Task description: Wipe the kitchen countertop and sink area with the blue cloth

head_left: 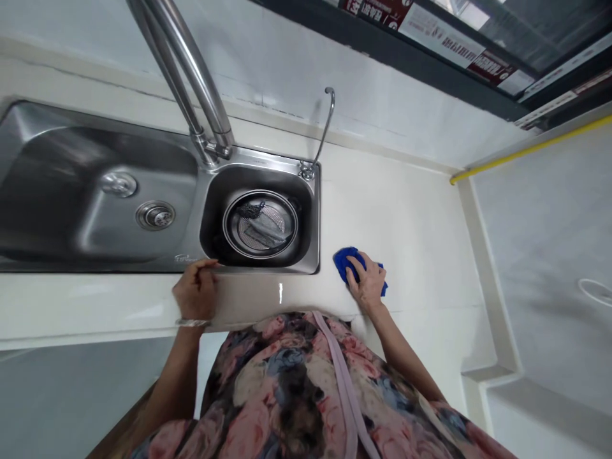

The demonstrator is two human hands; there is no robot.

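My right hand [367, 282] presses a crumpled blue cloth [345, 260] against the white countertop [406, 217], right of the sink. Its fingers curl over the cloth, and a corner sticks out past the palm. At the front rim of the steel sink [261, 266] is my left hand [196, 290], with its fingers curled in and a bracelet on the wrist. What those fingers hold, if anything, is hidden. Inside the smaller basin stands a round metal strainer bowl [261, 254] with a dark mesh scrubber [249, 210] and a greyish cloth-like piece [268, 231] in it.
A tall steel faucet [196, 70] rises behind the divider between the basins. The larger basin [86, 191] lies to the left. A thin hooked spout [329, 121] stands at the back right corner. A dark shelf [406, 51] overhangs, and a yellow pipe [526, 150] runs along the right wall.
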